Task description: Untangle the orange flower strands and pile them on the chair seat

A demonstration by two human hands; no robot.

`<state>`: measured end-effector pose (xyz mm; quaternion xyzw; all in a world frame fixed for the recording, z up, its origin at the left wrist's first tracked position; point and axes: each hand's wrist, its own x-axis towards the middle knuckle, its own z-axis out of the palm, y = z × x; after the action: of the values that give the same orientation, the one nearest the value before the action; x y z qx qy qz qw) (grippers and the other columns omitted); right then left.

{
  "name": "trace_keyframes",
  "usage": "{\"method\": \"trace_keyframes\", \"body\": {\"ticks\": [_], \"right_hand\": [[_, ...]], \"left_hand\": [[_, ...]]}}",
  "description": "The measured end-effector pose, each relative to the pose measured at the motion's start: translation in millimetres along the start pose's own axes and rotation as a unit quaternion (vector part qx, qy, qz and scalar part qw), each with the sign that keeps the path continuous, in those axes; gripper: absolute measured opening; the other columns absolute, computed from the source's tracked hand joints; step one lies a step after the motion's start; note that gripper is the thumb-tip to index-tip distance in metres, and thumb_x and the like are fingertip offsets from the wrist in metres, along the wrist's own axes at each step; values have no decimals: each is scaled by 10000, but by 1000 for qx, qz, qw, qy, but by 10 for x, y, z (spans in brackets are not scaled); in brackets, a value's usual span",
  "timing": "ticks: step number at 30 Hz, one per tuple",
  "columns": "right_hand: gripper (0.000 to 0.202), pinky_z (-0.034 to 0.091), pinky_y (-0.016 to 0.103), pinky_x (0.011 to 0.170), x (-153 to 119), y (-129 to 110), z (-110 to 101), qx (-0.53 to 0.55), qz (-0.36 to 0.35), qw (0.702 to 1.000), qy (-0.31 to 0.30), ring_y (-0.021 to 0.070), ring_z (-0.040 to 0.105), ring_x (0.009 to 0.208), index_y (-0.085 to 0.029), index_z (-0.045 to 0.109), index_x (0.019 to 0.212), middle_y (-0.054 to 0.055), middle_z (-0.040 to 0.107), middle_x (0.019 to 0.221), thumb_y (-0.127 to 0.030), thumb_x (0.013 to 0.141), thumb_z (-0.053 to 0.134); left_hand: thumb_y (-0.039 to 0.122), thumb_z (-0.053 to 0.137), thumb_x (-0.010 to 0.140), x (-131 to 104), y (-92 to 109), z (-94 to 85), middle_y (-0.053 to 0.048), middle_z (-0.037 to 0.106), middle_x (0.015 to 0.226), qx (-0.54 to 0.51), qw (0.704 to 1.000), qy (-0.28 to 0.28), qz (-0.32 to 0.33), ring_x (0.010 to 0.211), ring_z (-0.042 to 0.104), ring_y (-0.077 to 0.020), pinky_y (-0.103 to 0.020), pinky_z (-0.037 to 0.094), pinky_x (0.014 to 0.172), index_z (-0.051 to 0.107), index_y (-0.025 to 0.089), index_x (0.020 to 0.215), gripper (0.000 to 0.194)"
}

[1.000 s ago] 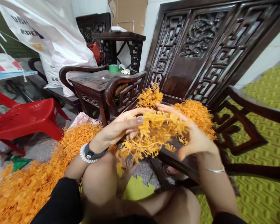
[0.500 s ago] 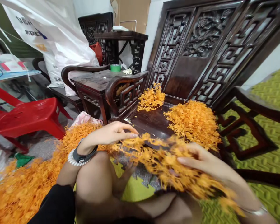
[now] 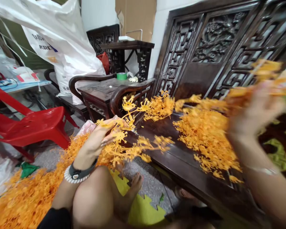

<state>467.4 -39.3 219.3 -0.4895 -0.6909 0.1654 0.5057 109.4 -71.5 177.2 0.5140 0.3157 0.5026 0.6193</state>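
Observation:
My left hand (image 3: pixel 92 141), with a dark band and a white coil at the wrist, holds a few orange plastic sprigs (image 3: pixel 133 149) that fan out to the right over the bench edge. At the right, my right hand (image 3: pixel 249 111) is raised and smeared by motion, its fingers closed around more orange plastic sprigs (image 3: pixel 267 70). Below and left of that hand, a thick pile of orange sprigs (image 3: pixel 202 130) lies on the dark wooden bench (image 3: pixel 162 130). A smaller orange cluster (image 3: pixel 158 108) sits behind it. On my left spreads a large heap of orange sprigs (image 3: pixel 35 194).
A red plastic chair (image 3: pixel 35 124) stands at the left, near a big white sack (image 3: pixel 69 51). Behind the bench is a carved wooden back (image 3: pixel 193 76). A side table (image 3: pixel 102 87) bears a green tape roll (image 3: pixel 121 76). My knee (image 3: pixel 92 197) is close below my left hand.
My right hand has swung up and to the right with sprigs in it, away from my left hand. My left hand has moved slightly left and now holds sprigs angled upward.

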Motion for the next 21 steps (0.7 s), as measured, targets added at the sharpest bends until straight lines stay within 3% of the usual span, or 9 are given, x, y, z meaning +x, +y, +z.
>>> {"method": "trace_keyframes", "body": {"ticks": [2,3,6,8,10,13,15,18,21], "right_hand": [[709,360,439,1045,471,97,333,-79,-35,989,121,276,302,1347,-292,396,1370,82,500,1351,-684,898,42],[672,293,442,1091,687,179,530,-127,-43,978,162,276,291,1347,-260,382,1376,84,473,1386,-661,917,97],[502,258,465,1105,1130,579,1129,-159,-17,984,73,286,390,1260,-151,585,1143,144,553,1277,-567,895,452],[413,260,535,1084,1209,918,1439,-168,25,985,27,302,419,1250,-118,617,1055,143,572,1230,-471,843,601],[421,276,581,1061,1141,1217,1620,-163,50,985,-2,343,428,1254,-106,620,1033,154,575,1213,-417,762,704],[483,264,573,1086,903,1441,1634,-141,27,989,-16,397,396,1285,-106,619,1037,208,562,1240,-411,686,748],[480,287,535,1096,717,1392,1508,-122,-8,993,-7,361,426,1273,-131,596,1085,197,558,1259,-472,753,659],[553,423,460,1012,383,1021,1217,-71,-57,996,24,273,531,1182,-180,490,1229,160,545,1282,-600,890,366],[790,507,413,914,-60,408,914,105,-128,986,34,257,562,1164,-260,320,1390,134,470,1379,-794,820,194]], "left_hand": [[401,694,733,13,-10,53,124,198,340,-45,999,7,4,308,63,-2,-98,89,310,608,154,696,265],[391,691,735,19,-8,82,125,196,340,-68,998,7,4,305,66,-1,-94,98,311,600,155,694,256],[380,639,794,43,21,194,121,242,351,-141,990,7,14,300,100,-1,-96,189,334,608,160,763,224],[393,595,834,83,37,278,115,289,377,-184,983,-2,21,304,118,-1,-113,240,358,618,158,841,236],[401,563,853,151,26,350,101,337,419,-213,977,-15,23,317,151,-5,-131,256,372,614,152,878,256],[400,534,859,293,-49,436,78,378,479,-239,970,-38,22,349,211,-15,-153,265,396,605,151,894,261],[410,519,865,384,-116,510,66,399,512,-248,966,-76,7,366,234,-18,-164,263,412,604,153,910,274],[447,508,875,466,-190,702,40,446,575,-252,957,-144,-3,404,299,-29,-175,258,425,595,159,910,303],[584,451,878,443,-234,964,3,516,673,-243,944,-225,10,455,395,-54,-198,317,448,577,164,988,452]]}}
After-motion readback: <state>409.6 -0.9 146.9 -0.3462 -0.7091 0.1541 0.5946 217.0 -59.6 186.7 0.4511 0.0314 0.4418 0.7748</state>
